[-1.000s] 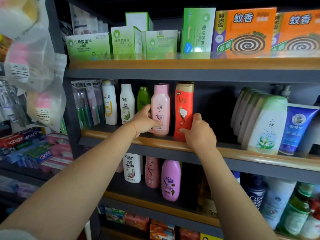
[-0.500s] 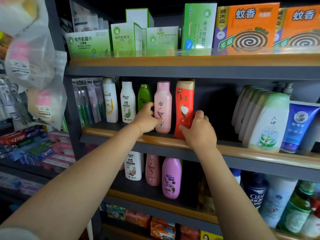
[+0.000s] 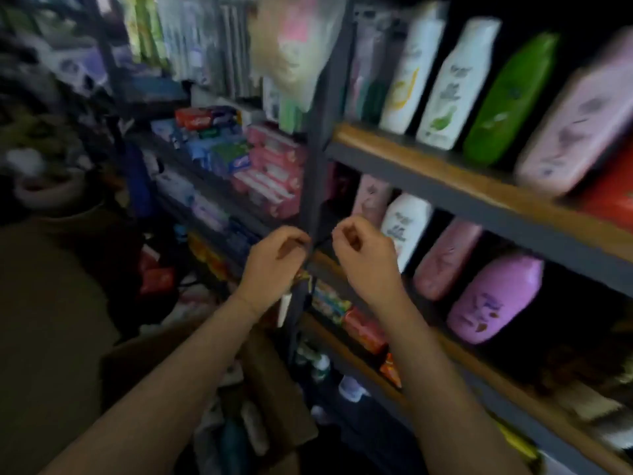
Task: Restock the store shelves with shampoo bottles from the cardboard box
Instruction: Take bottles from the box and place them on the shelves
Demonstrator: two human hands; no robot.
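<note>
- Nearest, below both hands: an open brown cardboard box (image 3: pixel 274 382) on the floor, with dim bottle shapes inside; the blur hides their colours and number.
- Left hand (image 3: pixel 274 262) and right hand (image 3: pixel 366 258): both empty, fingers loosely curled, neither holding nor touching any bottle; they hang close together in front of the dark metal shelf upright (image 3: pixel 315 186).
- Right of the right hand, on the lower wood-edged shelf (image 3: pixel 513 231): a white shampoo bottle (image 3: pixel 404 228), a dusty-pink bottle (image 3: pixel 445 258) and a rounded lilac bottle (image 3: pixel 496 299), standing close together.
- Above the hands, on the upper shelf: two white bottles, a green bottle (image 3: pixel 510 101) and a pale pink bottle (image 3: pixel 575 128).
- Left of the left hand, farther off: stacked toothpaste cartons (image 3: pixel 239 156) in a neighbouring bay.
- Risk, as a judgement: the view is motion-smeared and the box lies in shadow, so a reach downward could fumble a bottle or catch a wrist on the upright.
- Room: a dim, crowded shop aisle; the floor is barely legible.
</note>
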